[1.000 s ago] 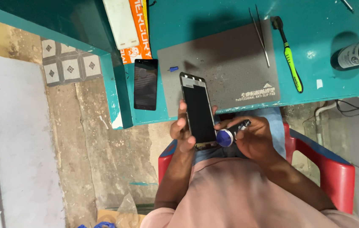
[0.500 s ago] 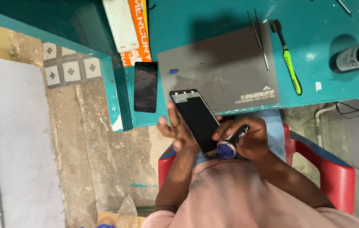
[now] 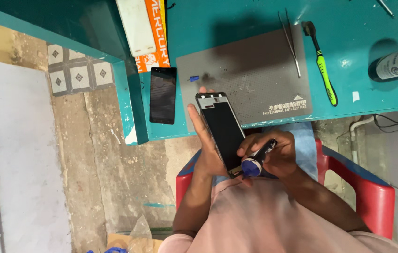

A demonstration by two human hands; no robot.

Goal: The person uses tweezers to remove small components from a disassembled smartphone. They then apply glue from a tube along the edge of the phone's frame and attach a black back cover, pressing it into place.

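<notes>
While left grip [image 3: 208, 150] clasps phone [image 3: 223, 133] | right grip [image 3: 274, 152] clenched on screwdriver [image 3: 257, 159] at phone's lower edge

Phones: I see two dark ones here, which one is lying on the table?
The smaller black phone lies flat on the teal table, left of the grey mat. The other phone is held in the left hand.

A pale pink short-sleeved top is worn, filling the lower edge of the view; the sleeves are ended above the elbows, and both forearms are left bare; blue trousers are glimpsed at the lap; no watch, ring or glove is seen on the left hand [image 3: 210, 154] or the right hand [image 3: 278, 154]; short, plain fingernails are shown.
</notes>
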